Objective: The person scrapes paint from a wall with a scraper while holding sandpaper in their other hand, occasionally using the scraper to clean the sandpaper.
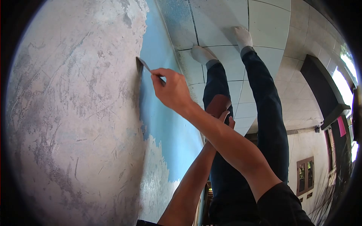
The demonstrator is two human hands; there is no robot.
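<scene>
My right hand is closed around the handle of a scraper. The thin blade meets the wall where bare, scuffed plaster borders a strip of blue paint. Below and to the right, under my crossing right forearm, my left hand is closed on a reddish-brown flat object; something dark shows between its fingers. The forearm hides part of this hand, and I cannot make out the object's exact kind.
My legs in dark trousers and two feet stand on light floor tiles beside the wall. Fine specks lie along the wall's foot. A dark beam-like structure and a small brown-framed window are at the right.
</scene>
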